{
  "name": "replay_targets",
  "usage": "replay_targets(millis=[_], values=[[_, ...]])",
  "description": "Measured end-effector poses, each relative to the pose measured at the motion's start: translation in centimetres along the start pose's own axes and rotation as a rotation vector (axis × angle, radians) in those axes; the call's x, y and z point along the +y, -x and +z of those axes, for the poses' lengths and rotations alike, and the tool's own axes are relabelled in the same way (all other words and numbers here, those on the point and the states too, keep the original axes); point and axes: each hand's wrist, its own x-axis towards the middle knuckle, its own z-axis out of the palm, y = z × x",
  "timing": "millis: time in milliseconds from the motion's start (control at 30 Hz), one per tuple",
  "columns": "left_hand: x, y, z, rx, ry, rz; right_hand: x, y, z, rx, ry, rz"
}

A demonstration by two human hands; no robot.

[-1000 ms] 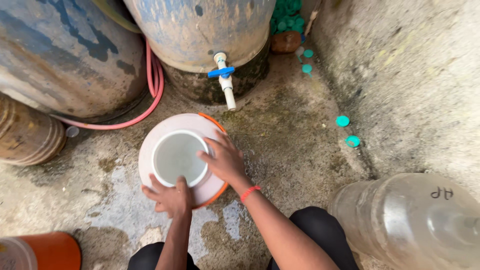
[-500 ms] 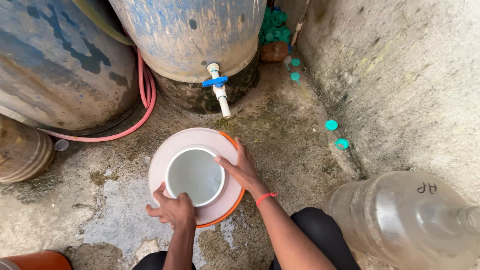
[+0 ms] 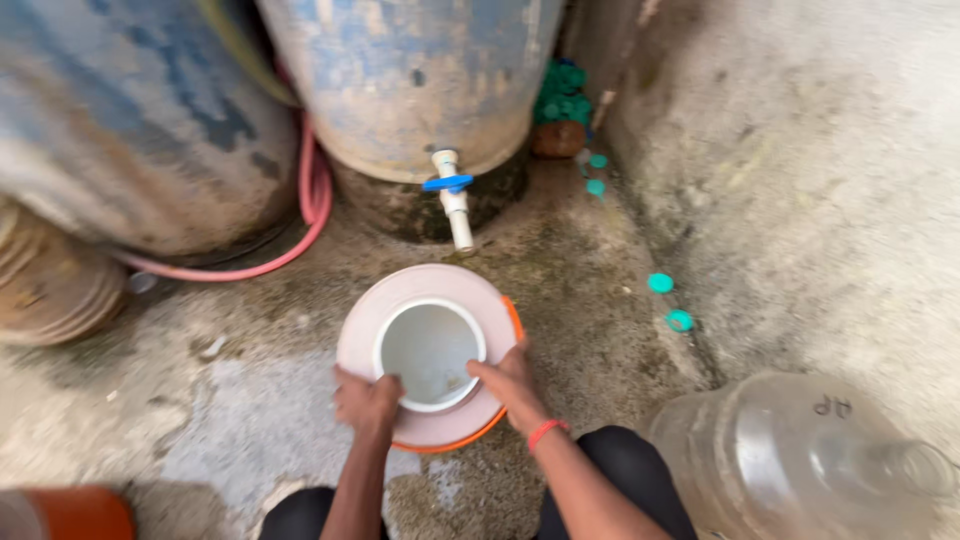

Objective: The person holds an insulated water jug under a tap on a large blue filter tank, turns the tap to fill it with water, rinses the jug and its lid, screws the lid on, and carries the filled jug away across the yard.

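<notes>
Orange-based pot stands on the floor just below the tap — left hand and right hand both curl over its near rim, gripping it.

A bucket stands below the tap of the barrel behind it, a jug to its right.

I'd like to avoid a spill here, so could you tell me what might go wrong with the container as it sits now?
The tap ends just beyond the far rim of the white-topped container, not over its round opening, so water might miss it. The left hand and right hand grip only the near edge of the opening, so the container could tip. The ground looks damp and stained, possibly slippery.
</notes>
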Motion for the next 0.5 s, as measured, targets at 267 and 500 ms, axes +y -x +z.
replay_targets(millis=[267,500], values=[[3.6,0.7,-4.0,0.047,-0.032,-0.264,-2.3,-0.6,2.6,-0.030,0.369,0.191],[3.3,0.5,-4.1,0.123,-0.189,-0.177,2.1,-3.7,5.4,-0.095,0.589,0.197]])
